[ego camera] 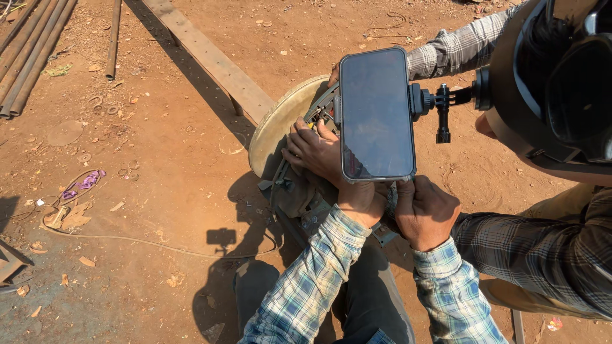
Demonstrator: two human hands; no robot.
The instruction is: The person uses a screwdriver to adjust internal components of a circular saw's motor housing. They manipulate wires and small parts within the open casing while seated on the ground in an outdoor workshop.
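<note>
Head view, looking down on bare red-brown ground (159,191). A dark smartphone (376,114) on a black clamp mount (440,102), fixed to the headgear of a second person (554,95) at right, stands in front of the work and hides much of it.

Left hand (315,150): rests on a grey, dirty mechanical assembly (299,191) lying against a pale round disc (277,124); the grip is fingers curled over wiring and metal parts, though the phone covers what the fingertips close on. Whether anything is clamped cannot be told.

Right hand (427,210): just below the phone's near edge, knuckles up, fingers bent; its grip is hidden under the phone and the hand itself, so its state cannot be told.

Another hand (333,73) shows only as fingertips at the phone's far left corner.

Far left: rusty bars (29,51). A long steel beam (210,60) runs from the far edge to the disc. A thin cable (127,239) trails across the ground at near left
</note>
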